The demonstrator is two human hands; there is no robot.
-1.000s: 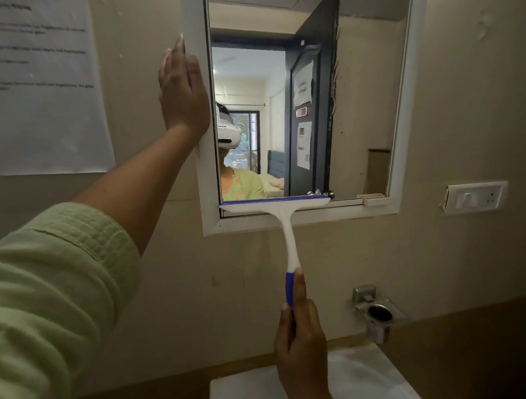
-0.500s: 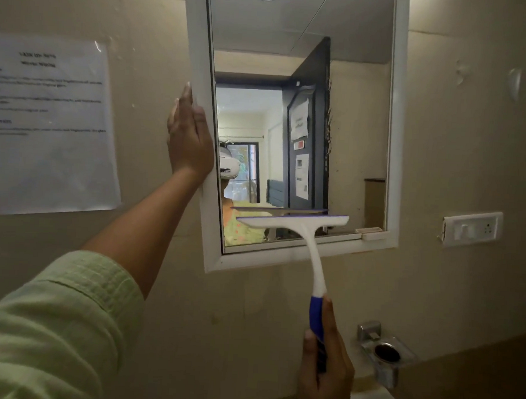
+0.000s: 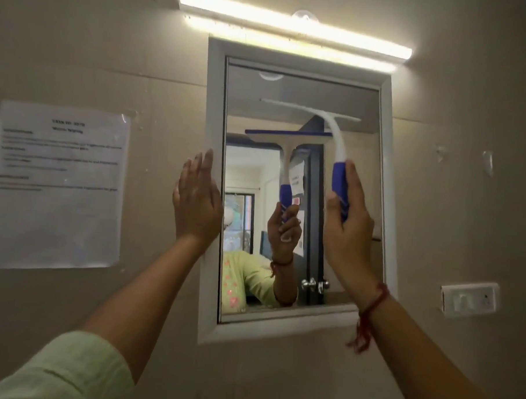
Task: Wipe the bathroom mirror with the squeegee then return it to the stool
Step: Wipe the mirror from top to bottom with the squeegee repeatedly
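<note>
A white-framed mirror [image 3: 351, 143] hangs on the beige wall. My right hand [image 3: 346, 224] grips the blue handle of a white squeegee [image 3: 334, 130]. Its blade lies across the upper part of the glass, tilted slightly down to the right. The squeegee and hand are doubled as a reflection in the mirror. My left hand [image 3: 197, 199] rests flat, fingers up, on the mirror's left frame edge. The stool is out of view.
A lit tube light [image 3: 293, 25] runs above the mirror. A printed paper sheet [image 3: 57, 187] is taped to the wall at left. A white switch plate [image 3: 470, 299] sits at right, below the mirror's mid-height. A clear wall hook [image 3: 488, 162] is on the right wall.
My right hand has lifted the squeegee from the mirror's bottom edge to its upper part. The view has tilted upward, and the sink and soap holder have dropped out of sight.
</note>
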